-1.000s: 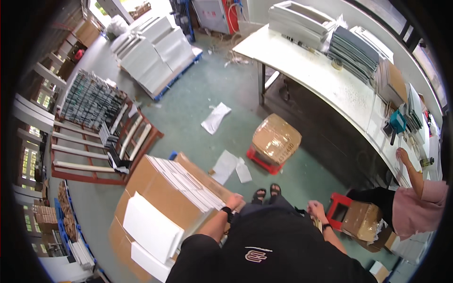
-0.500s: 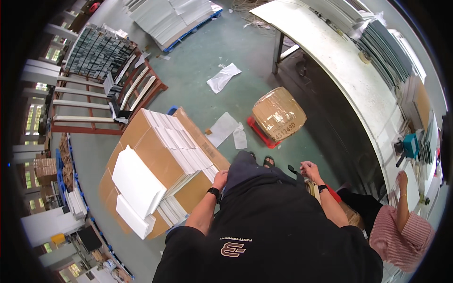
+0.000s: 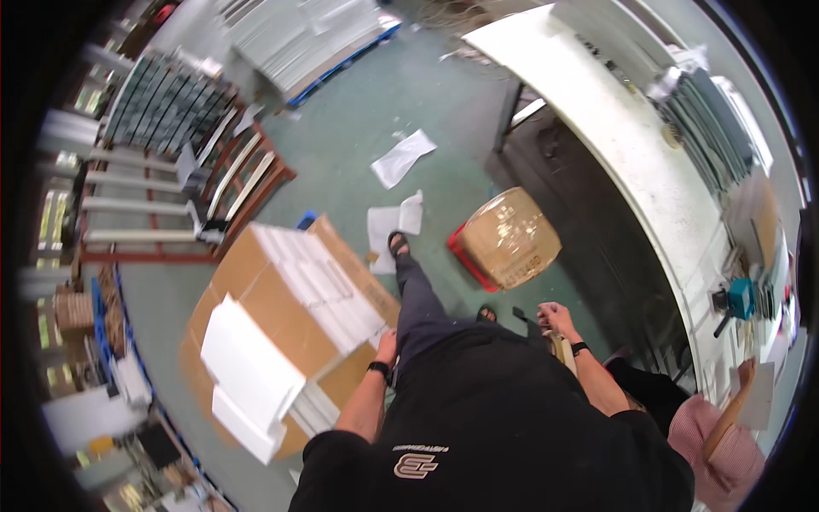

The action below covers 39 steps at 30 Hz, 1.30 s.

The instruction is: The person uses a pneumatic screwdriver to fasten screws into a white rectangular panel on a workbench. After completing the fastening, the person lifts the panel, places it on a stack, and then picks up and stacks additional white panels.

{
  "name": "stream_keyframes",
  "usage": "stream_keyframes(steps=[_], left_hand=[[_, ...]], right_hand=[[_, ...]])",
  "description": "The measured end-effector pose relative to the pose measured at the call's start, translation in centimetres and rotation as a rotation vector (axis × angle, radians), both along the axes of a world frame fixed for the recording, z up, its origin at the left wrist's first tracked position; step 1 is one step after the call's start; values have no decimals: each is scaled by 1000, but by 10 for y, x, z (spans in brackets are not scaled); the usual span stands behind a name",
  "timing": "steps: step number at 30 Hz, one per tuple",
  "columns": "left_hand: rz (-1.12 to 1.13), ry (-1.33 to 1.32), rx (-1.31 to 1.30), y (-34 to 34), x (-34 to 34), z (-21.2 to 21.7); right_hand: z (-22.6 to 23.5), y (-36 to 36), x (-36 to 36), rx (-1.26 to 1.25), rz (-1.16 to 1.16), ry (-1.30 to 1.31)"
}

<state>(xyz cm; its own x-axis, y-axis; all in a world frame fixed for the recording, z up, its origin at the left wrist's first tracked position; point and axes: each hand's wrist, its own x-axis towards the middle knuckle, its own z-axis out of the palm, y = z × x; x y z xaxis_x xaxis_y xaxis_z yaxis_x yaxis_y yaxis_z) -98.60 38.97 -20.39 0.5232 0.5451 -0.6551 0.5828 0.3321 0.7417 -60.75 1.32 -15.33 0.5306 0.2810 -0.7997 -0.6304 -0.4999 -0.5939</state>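
Note:
My left hand hangs beside my left thigh, close to the right edge of a stack of brown cardboard and white sheets. Its fingers are blurred and partly hidden, so I cannot tell if they are closed. Out in front of my right hip, my right hand has curled fingers around a black-and-tan tool, whose dark end sticks out to the left; its exact kind is not clear. A taped brown carton sits on a red base on the floor ahead of me.
White folded boards lie on the cardboard stack. Loose white sheets are on the floor. A long white table curves along the right, with a teal tool on it. A person in a pink top works there. A reddish rack stands left.
My left foot has stepped forward onto the floor near the white sheets. Both my hands have shifted slightly left and down in view. The other person's arm has moved, now at a grey board.

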Motion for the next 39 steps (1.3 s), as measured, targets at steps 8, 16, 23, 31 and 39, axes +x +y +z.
stream_keyframes(steps=[8,16,23,31,39], left_hand=[[-316,132,20,144,50,5],[-170,170,-146,296,127,33],[-117,99,-251,385,219,31],[-150,147,-281,439,280,30],[-487,123,93,561,350,-24]], right_hand=[[14,131,24,-104,52,-29],[56,314,61,-39,192,-191],[53,385,111,86,60,-170],[46,476,195,-92,249,-197],[13,602,367,68,349,-123]])
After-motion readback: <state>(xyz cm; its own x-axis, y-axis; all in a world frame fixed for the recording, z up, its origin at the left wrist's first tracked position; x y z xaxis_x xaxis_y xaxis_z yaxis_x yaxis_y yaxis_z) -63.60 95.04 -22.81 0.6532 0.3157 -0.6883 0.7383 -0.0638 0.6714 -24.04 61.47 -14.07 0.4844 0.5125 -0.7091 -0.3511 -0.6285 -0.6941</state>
